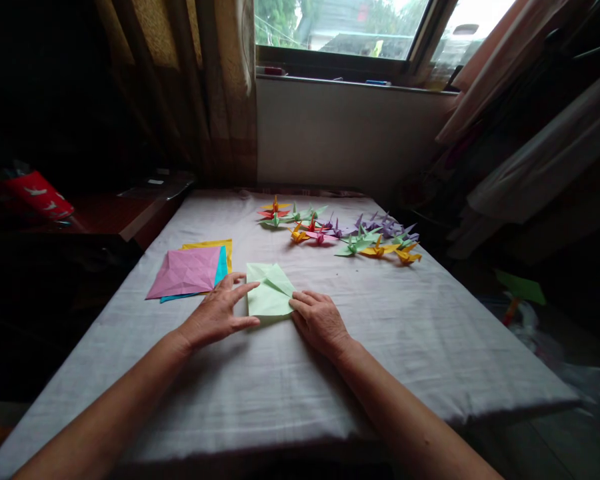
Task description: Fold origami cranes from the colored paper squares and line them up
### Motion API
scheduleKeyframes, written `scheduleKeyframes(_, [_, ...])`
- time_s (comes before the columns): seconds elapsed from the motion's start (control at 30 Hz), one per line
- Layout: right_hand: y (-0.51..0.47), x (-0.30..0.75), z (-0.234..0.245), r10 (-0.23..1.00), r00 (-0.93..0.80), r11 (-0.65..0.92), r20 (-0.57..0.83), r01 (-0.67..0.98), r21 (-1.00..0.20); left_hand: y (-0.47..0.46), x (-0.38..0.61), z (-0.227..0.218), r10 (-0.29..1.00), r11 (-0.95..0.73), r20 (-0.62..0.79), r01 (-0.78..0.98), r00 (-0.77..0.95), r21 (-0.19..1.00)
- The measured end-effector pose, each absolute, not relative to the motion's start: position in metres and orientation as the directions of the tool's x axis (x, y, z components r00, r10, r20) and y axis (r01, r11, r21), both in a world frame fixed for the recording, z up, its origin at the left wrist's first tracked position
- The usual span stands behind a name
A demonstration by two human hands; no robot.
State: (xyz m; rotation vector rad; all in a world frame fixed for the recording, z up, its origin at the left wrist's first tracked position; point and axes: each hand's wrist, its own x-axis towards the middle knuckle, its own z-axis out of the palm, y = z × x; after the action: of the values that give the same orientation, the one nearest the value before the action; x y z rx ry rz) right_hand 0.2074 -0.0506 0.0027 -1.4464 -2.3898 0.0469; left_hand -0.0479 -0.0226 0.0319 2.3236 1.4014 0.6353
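A pale green sheet of origami paper [269, 298], partly folded with a raised crease on its right side, is between my hands over the table. My right hand [321, 321] pinches the paper's right edge with closed fingers. On the other side, my left hand [224, 308] has its thumb and fingers spread apart at the paper's left edge. Just beyond the left hand lie creased paper sheets: a pink sheet [186, 270] on top, a blue sheet [221, 265] below it and a yellow sheet [229, 247] at the back.
Several folded paper cranes in orange, green, pink and purple, such as an orange crane [379, 249], stand toward the back right of the cloth-covered table [430, 333]. A red patterned container [40, 195] is at the left. A curtain [220, 93] hangs beside the window.
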Motion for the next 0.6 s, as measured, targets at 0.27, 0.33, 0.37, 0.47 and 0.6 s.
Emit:
scheduleKeyframes(0.27, [-0.055,0.210,-0.004,0.837,-0.410,0.507,0.363,0.831,-0.229,-0.001,-0.045,0.032,0.607,-0.789,0.035,0.597,0.794,0.146])
scheduleKeyframes(0.33, [-0.054,0.212,-0.005,0.832,-0.404,0.508,0.379,0.830,-0.230,0.002,-0.039,0.035,0.587,-0.792,-0.061,0.589,0.807,0.163])
scheduleKeyframes(0.37, [-0.054,0.213,-0.006,0.831,-0.400,0.507,0.387,0.831,-0.230,0.003,-0.036,0.037,0.583,-0.791,-0.093,0.590,0.807,0.163])
scheduleKeyframes(0.47, [-0.052,0.216,-0.007,0.823,-0.398,0.512,0.405,0.830,-0.224,0.004,-0.030,0.043,0.578,-0.798,-0.115,0.589,0.808,0.129])
scheduleKeyframes(0.6, [-0.052,0.218,-0.007,0.812,-0.405,0.521,0.420,0.827,-0.211,0.008,-0.021,0.044,0.530,-0.833,-0.122,0.542,0.839,0.111])
